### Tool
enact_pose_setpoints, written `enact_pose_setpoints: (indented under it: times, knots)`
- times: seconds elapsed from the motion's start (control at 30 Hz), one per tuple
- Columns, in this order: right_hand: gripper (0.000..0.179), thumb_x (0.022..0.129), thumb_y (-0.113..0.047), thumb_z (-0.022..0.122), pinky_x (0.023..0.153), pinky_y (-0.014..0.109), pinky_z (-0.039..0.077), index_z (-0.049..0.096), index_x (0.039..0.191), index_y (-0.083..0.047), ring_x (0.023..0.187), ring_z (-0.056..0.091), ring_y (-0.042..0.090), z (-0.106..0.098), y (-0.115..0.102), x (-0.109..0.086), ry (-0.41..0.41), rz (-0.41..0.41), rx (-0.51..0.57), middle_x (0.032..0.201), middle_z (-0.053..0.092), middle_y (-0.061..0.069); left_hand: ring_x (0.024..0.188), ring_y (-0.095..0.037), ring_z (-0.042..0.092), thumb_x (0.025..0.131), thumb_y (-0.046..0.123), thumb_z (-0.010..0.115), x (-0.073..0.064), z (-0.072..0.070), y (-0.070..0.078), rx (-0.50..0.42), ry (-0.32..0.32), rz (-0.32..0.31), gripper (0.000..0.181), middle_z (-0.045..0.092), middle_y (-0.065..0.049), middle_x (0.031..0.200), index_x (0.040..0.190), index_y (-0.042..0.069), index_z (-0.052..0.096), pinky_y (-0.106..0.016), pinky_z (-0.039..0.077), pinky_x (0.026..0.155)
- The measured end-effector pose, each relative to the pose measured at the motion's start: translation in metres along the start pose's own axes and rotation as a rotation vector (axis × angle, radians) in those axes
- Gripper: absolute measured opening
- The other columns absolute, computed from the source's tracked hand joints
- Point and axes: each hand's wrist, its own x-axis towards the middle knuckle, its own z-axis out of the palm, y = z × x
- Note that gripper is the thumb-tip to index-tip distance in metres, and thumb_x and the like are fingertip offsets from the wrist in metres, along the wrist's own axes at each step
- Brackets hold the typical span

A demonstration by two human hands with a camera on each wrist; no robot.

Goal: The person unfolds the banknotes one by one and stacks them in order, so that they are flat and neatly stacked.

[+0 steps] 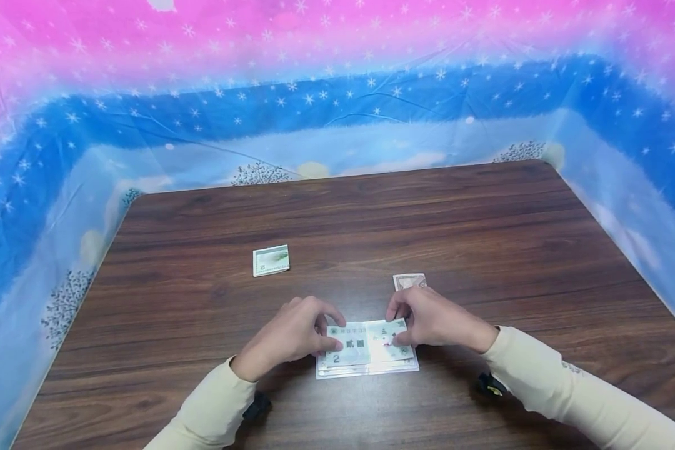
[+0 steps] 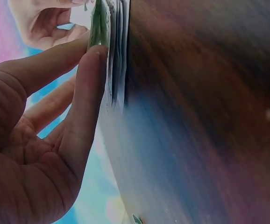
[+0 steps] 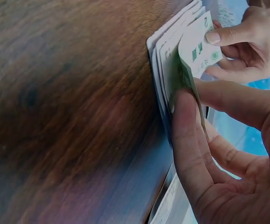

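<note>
A pale green banknote (image 1: 378,350) marked with a 2 lies on top of a small stack of notes (image 1: 368,374) near the table's front. My left hand (image 1: 289,331) pinches its left end between thumb and fingers. At the other end my right hand (image 1: 435,319) pinches the same banknote. In the right wrist view the banknote (image 3: 195,51) bends up from the stack (image 3: 165,60) beneath it. The left wrist view catches the stack's layered edges (image 2: 118,56) side-on; how many notes it holds cannot be told.
Another green note (image 1: 271,260) lies face up on the brown wooden table (image 1: 337,219), to the left and farther back. Just beyond my right hand is a reddish-brown note (image 1: 409,279), partly hidden by it. Snowflake-patterned cloth (image 1: 315,103) surrounds the table's back and sides.
</note>
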Motion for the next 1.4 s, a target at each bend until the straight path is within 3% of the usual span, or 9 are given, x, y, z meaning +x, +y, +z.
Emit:
enact_pose_setpoints:
  times: [0.23,0.47,0.63,0.77,0.9,1.1,1.23,1.4]
  knots:
    - [0.029,0.067,-0.011,0.092,0.066,0.026,0.046,0.067,0.082,-0.014,0.068,0.052,0.006,0.004,0.001,0.0,0.035,-0.023,-0.129,0.073,0.059,-0.007,0.058,-0.009,0.055,0.077,0.014,0.089,0.001,0.002,0.0,0.101,0.031,0.015,0.028,0.061,0.007,0.067,0.102,0.009,0.077,-0.026,0.045,0.055]
    - [0.032,0.065,-0.019,0.095,0.063,0.028,0.044,0.065,0.078,-0.017,0.068,0.05,0.008,0.005,0.001,0.001,0.063,-0.041,-0.206,0.07,0.056,-0.007,0.071,-0.014,0.061,0.072,0.016,0.092,0.002,0.003,0.001,0.172,0.064,0.005,0.028,0.07,-0.002,0.081,0.096,0.01,0.077,-0.032,0.051,0.063]
    - [0.035,0.065,-0.022,0.096,0.063,0.03,0.045,0.064,0.079,-0.017,0.069,0.05,0.009,0.004,-0.001,0.001,0.07,-0.008,-0.22,0.073,0.056,-0.006,0.082,-0.02,0.067,0.071,0.019,0.093,0.001,0.0,0.001,0.192,0.127,0.002,0.03,0.073,-0.006,0.089,0.095,0.009,0.077,-0.037,0.055,0.07]
    - [0.035,0.066,-0.023,0.096,0.066,0.031,0.046,0.066,0.082,-0.015,0.071,0.052,0.01,-0.001,-0.003,0.002,0.09,-0.003,-0.2,0.075,0.058,-0.005,0.077,-0.015,0.069,0.078,0.02,0.089,-0.001,-0.01,-0.002,0.163,0.212,-0.042,0.027,0.074,-0.003,0.086,0.099,0.01,0.077,-0.034,0.056,0.067]
    - [0.03,0.071,-0.022,0.093,0.066,0.031,0.048,0.069,0.087,-0.012,0.07,0.054,0.01,-0.011,-0.004,0.006,0.109,0.004,-0.129,0.078,0.061,-0.004,0.078,-0.015,0.069,0.086,0.018,0.082,-0.002,-0.024,-0.01,0.189,0.319,-0.059,0.023,0.074,-0.003,0.088,0.105,0.007,0.076,-0.037,0.057,0.069]
    - [0.023,0.081,-0.014,0.086,0.064,0.029,0.053,0.069,0.092,-0.004,0.069,0.06,0.014,-0.026,0.003,0.019,0.109,0.027,0.094,0.08,0.063,0.001,0.111,-0.033,0.064,0.092,0.018,0.075,0.001,-0.04,-0.025,0.288,0.41,-0.066,0.034,0.069,-0.017,0.117,0.121,0.0,0.07,-0.054,0.05,0.093]
    - [0.027,0.084,-0.009,0.082,0.065,0.031,0.057,0.067,0.101,0.005,0.072,0.064,0.019,-0.032,0.008,0.031,0.11,0.07,0.264,0.087,0.068,0.008,0.131,-0.043,0.05,0.096,0.023,0.071,0.003,-0.045,-0.032,0.316,0.37,-0.146,0.053,0.054,-0.028,0.14,0.138,-0.006,0.056,-0.058,0.04,0.108]
    - [0.037,0.088,-0.008,0.078,0.076,0.037,0.061,0.063,0.117,0.008,0.087,0.069,0.028,-0.035,0.009,0.044,0.084,0.209,0.487,0.101,0.068,0.015,0.144,-0.046,0.033,0.102,0.032,0.061,0.004,-0.046,-0.038,0.332,0.227,-0.277,0.064,0.033,-0.029,0.157,0.149,-0.008,0.041,-0.059,0.03,0.115]
